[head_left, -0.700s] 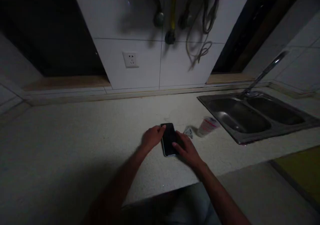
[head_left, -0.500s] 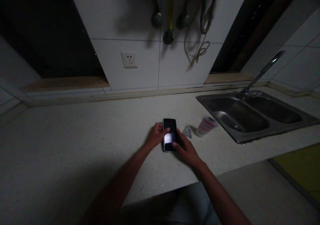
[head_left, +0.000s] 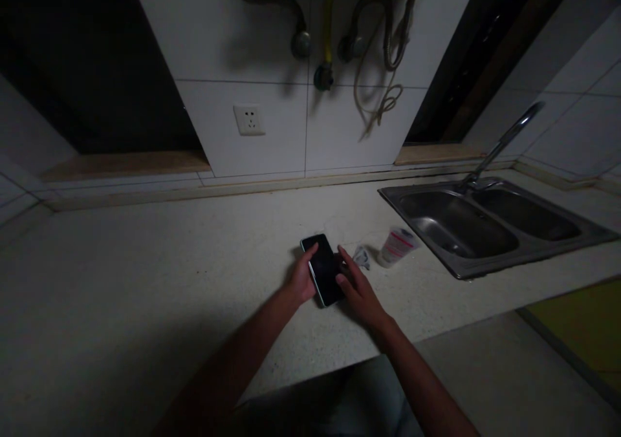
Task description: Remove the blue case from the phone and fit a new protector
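A black phone [head_left: 323, 269] with a dark screen is held just above the pale countertop [head_left: 145, 262], tilted to the left. My left hand [head_left: 303, 278] grips its left edge, thumb resting on the screen. My right hand [head_left: 356, 288] holds the phone's right side, fingers curled under it and thumb on the lower edge. Both forearms reach in from the bottom of the frame.
A small crumpled wrapper [head_left: 362, 256] and a tipped plastic cup [head_left: 395, 246] lie right of the phone. A steel double sink [head_left: 485, 220] with a tap [head_left: 504, 141] sits at the right. A wall socket [head_left: 249, 119] and hanging hoses [head_left: 373, 49] are behind. The room is dim.
The phone has turned from upright to tilted left, and its screen glare has gone dark. Both hands stayed on it and shifted slightly toward me.
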The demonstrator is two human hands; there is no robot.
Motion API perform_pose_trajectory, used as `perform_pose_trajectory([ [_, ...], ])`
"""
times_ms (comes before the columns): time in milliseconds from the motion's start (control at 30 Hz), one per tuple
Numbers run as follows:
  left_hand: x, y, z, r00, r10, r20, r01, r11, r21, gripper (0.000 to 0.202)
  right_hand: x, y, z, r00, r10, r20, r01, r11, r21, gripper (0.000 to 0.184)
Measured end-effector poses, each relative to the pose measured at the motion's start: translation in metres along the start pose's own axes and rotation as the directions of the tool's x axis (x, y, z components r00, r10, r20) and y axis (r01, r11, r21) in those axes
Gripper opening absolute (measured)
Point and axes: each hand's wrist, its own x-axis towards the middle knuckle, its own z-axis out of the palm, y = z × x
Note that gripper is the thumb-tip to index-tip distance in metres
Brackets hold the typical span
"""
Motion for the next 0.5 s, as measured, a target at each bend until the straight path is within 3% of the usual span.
perform_pose_trajectory([
  [200,-0.0005,0.0067,-0.0044,0.996,-0.014,0.089,0.019,0.999,-0.049,0.054,0.0008,0.0035,0.0021,0.992,0.100,-0.082,-0.089,0.988,0.125,0.056],
  [500,-0.0016,0.0105,-0.0049,0.972,-0.090,0.217,0.092,0.996,-0.003,0.085,0.0007,0.0027,-0.0041,0.997,0.080,-0.007,-0.080,0.996,-0.048,0.050],
])
